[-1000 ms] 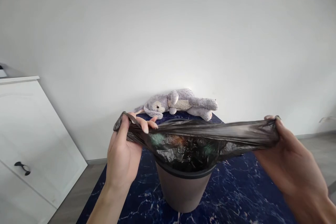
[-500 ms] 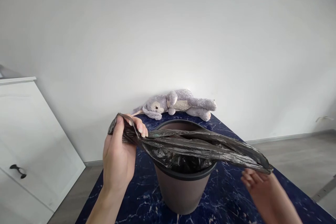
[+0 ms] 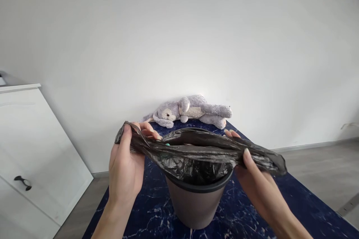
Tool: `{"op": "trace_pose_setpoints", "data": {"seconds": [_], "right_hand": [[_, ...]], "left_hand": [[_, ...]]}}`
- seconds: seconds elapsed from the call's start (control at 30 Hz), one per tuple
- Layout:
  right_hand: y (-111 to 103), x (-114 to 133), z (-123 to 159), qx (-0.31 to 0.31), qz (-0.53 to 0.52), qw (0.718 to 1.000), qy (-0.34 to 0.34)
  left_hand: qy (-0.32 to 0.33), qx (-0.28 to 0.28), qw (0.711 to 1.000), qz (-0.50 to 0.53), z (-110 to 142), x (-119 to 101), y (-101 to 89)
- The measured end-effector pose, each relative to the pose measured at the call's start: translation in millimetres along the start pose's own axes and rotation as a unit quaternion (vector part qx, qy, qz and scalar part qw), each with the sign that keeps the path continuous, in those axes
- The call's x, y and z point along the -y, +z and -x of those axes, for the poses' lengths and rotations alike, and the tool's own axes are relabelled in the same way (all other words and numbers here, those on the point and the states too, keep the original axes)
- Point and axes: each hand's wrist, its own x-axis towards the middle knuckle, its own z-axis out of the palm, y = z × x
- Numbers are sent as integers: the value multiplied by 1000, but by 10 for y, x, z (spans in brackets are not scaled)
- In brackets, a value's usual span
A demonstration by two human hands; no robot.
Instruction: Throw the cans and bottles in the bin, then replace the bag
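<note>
A black plastic bin bag [image 3: 196, 154] hangs inside a brown-grey trash bin [image 3: 195, 205] with a dark rim. Its mouth is stretched sideways above the bin and partly parted, with a small green bit showing inside. My left hand [image 3: 127, 164] grips the bag's left end between thumb and fingers. On the other side my right hand [image 3: 254, 173] holds the bag's right part, thumb in front and fingertips showing behind it. The bin stands upright on a dark blue marbled table [image 3: 151, 209].
A grey plush toy [image 3: 190, 112] lies on its side at the table's far end, against the white wall [image 3: 179, 44]. To the left stands a white cabinet [image 3: 36, 149] with a dark handle [image 3: 22, 182]. Grey floor [image 3: 308, 157] shows at the right.
My right hand has moved left and up from the bag's far right tip and now grips the bag nearer the bin. The bag's mouth has widened; my left hand stays almost in place.
</note>
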Motion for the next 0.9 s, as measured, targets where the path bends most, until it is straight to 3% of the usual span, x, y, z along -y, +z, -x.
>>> {"op": "trace_pose_setpoints", "data": {"seconds": [0.23,0.37,0.5,0.67,0.8,0.9], "right_hand": [[252,297,-333,35,-76,990,-117],[388,428,-415,88,-119,981,-127],[491,592,-385,164,-85,974,-130],[630,663,-357,247,73,954,-155],[837,573,-273,215,308,905,-200],[1006,517,-168,195,400,870,-212]], "left_hand": [[-31,0,998,59,-37,4,-30],[-80,39,992,88,-64,-20,-74],[-75,69,995,17,-42,-51,-76],[-30,153,967,-199,46,-46,-59],[-8,186,937,-295,144,-9,-32],[-9,228,922,-314,197,0,-7]]}}
